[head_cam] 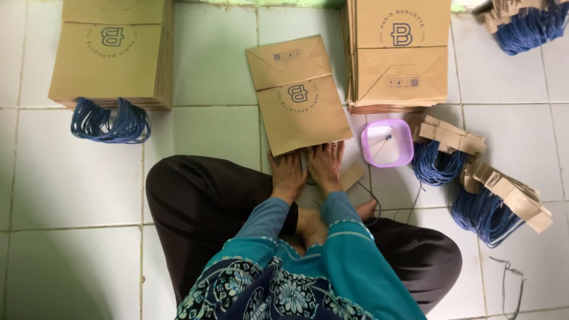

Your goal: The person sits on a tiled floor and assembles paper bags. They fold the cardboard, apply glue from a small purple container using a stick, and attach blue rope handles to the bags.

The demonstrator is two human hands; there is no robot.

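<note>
left hand [288,176], right hand [325,165], bag [299,95] mouth hidden

I see the bag [299,95] lying flat on the white tiled floor, slightly left of the scene's middle. It is brown kraft paper, folded flat, its folded bottom flap at the far end and a round dark-blue emblem printed at its middle. It sits a little skewed, its far end leaning left. Its near edge lies under fingertips.
</note>
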